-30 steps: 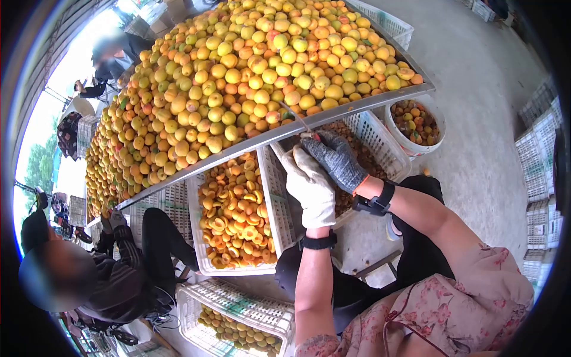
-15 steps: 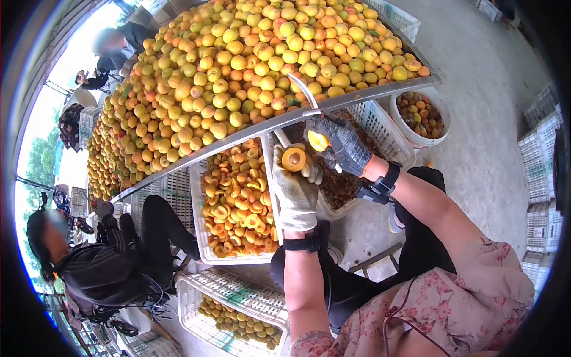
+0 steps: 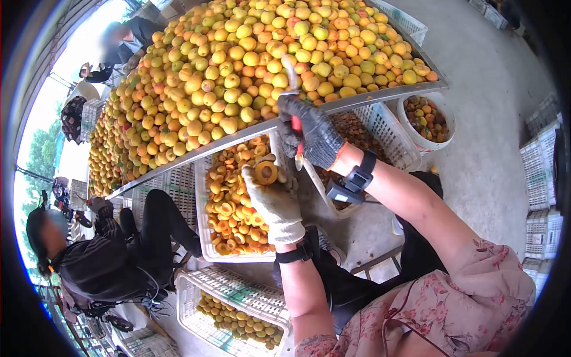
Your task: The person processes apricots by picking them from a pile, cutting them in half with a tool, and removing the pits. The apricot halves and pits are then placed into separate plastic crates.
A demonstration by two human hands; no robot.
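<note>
My left hand [image 3: 272,199], in a pale work glove, is closed round an apricot half [image 3: 266,173], whose cut face with a brown centre is turned up. It hovers over the right side of a white crate of apricot halves [image 3: 229,229]. My right hand [image 3: 315,131], in a dark grey knit glove, grips a knife [image 3: 291,76] with a red handle. The curved blade points away from me, over the metal table rim [image 3: 351,102]. Beyond it is a large heap of whole apricots [image 3: 238,71].
Right of my hands stand a crate of brown pits [image 3: 357,137] and a white bucket [image 3: 449,128] of fruit. A crate of greenish apricots [image 3: 238,321] lies below. A co-worker [image 3: 107,256] sits at left, another person [image 3: 134,38] farther back. Crates [image 3: 538,184] are stacked at right.
Both hands have moved left, my left hand now over the crate of halves. The yellow apricot piece at my right hand's fingers is out of sight, and the knife's red handle now shows.
</note>
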